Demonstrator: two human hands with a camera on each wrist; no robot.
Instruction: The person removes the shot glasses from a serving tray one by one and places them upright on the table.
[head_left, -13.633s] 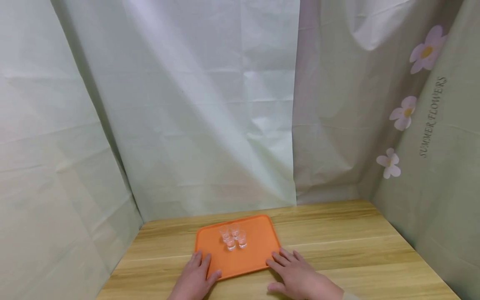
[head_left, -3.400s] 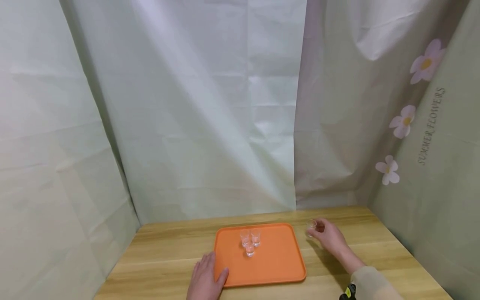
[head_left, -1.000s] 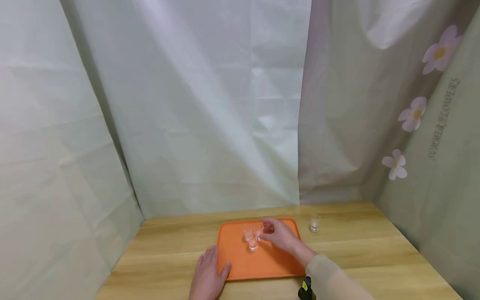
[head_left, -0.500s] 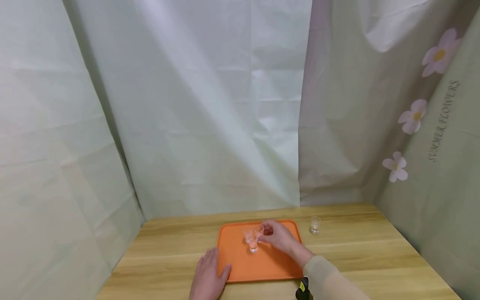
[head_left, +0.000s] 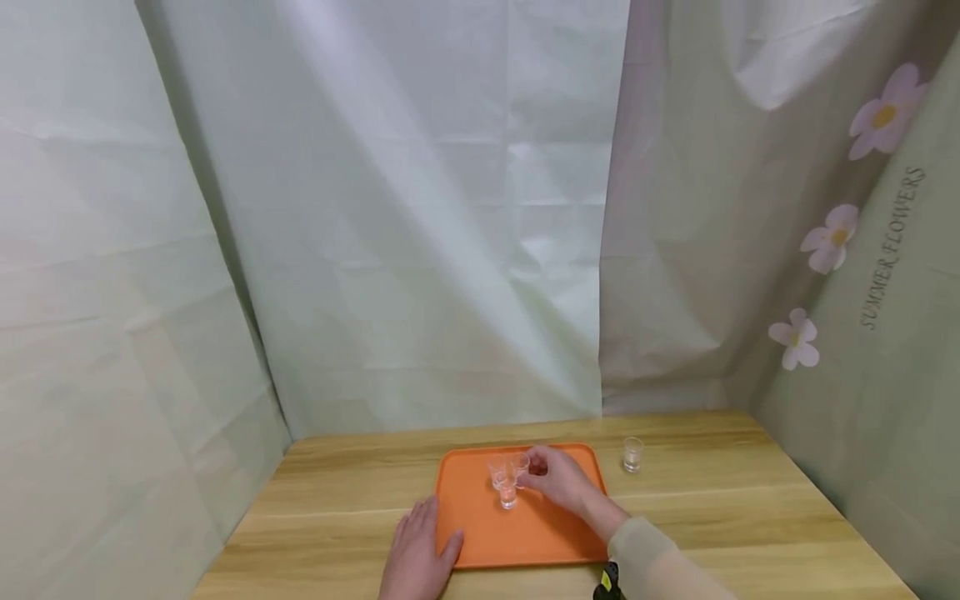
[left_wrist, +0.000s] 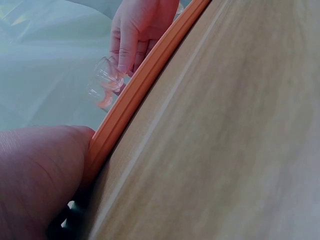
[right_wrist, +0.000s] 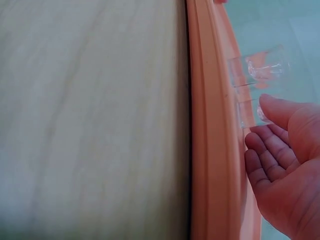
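Observation:
On the orange tray (head_left: 517, 543) three small clear shot glasses stand close together. The front shot glass (head_left: 507, 498) and the left one (head_left: 495, 472) touch or nearly touch the third. My right hand (head_left: 562, 483) reaches over the tray and pinches that right-hand shot glass (head_left: 519, 462) between thumb and fingers; part of it is hidden. In the right wrist view the thumb (right_wrist: 280, 107) lies against the glass. My left hand (head_left: 415, 552) rests at the tray's front left corner, fingers straight along the left rim. A fourth shot glass (head_left: 633, 457) stands upright on the table, right of the tray.
The wood-grain table (head_left: 337, 492) stretches out on both sides of the tray. Pale green cloth (head_left: 420, 250) hangs behind and at both sides, with printed flowers (head_left: 795, 337) on the right. A black and yellow device (head_left: 607, 581) sits at the right wrist.
Since 3.4 seconds ago, my right hand has let go of a shot glass on the table and come left to another on the tray. Over the last second it stays there; the left hand keeps still.

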